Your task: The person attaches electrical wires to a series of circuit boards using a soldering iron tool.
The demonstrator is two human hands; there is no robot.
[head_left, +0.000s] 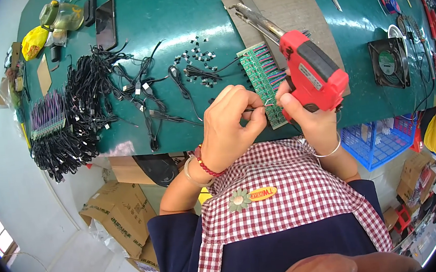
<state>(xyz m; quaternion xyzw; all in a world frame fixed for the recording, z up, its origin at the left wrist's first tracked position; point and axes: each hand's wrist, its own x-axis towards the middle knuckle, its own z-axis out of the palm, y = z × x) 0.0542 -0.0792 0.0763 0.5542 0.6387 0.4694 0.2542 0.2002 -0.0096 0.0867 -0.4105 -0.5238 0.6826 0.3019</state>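
Under my hands lies a green circuit board panel (258, 80), with purple and black wires along its right side. My left hand (231, 119) pinches a thin black cable (249, 110) whose bared end meets the panel's lower part. My right hand (308, 116) is closed around a red soldering gun (318, 73) with a dark grey top. Its metal nozzle points up and left, away from the wire end. The thumb and a finger of that hand come close to the panel's right edge; whether they also pinch a wire is hidden.
Bundled black USB cables (84, 92) fill the table's left side, beside a wired board stack (46, 115). Small black connectors (201, 57) are scattered left of the panel. A brown board (290, 15) lies beyond it. Right: a fan (388, 63); below, a blue basket (377, 142).
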